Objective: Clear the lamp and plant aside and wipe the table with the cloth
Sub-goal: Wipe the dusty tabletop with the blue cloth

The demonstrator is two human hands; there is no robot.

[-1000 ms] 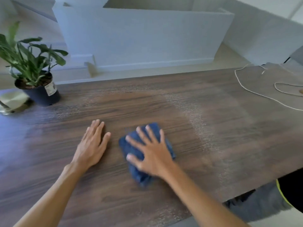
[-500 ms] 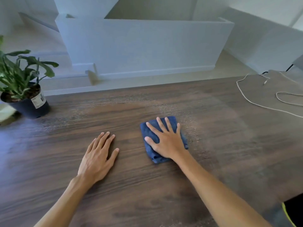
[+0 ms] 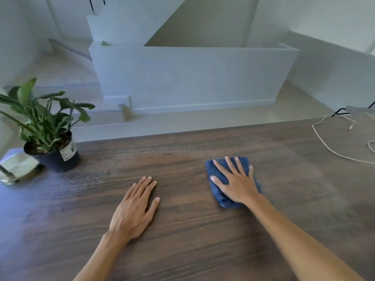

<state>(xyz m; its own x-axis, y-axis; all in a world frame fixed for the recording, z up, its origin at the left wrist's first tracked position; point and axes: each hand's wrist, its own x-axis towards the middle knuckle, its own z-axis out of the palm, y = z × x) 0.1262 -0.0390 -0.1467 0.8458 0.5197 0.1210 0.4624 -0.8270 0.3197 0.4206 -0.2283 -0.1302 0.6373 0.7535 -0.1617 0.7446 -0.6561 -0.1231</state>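
**Wiping under way, far right of the worktop left to do**

The clearing step looks done: the plant [image 3: 43, 120] stands at the far left of the worktop [image 3: 192, 230], and just beside its pot [image 3: 57, 157], at the left edge, lies a pale glassy object [image 3: 15, 169] that may be the lamp, though too little of it shows to be sure. The step in hand is the wipe.

The right hand [image 3: 236, 182] lies flat with fingers spread wide, pressing the folded blue cloth [image 3: 219, 173] onto the wood right of centre. The left hand [image 3: 135, 209] rests flat on bare wood near the middle, fingers straight, holding nothing; it seems to be bracing.

A pale dusty haze shows on the surface beyond and to the right of the cloth. I judge the next move calls for steady flat pressure, carrying the cloth on through that haze. A white cable [image 3: 332, 151] loops at the far right; the cloth could drag it, so it would need lifting or skirting.

The only container is the dark pot, upright, holding soil and the leafy plant, with a white label on its side.
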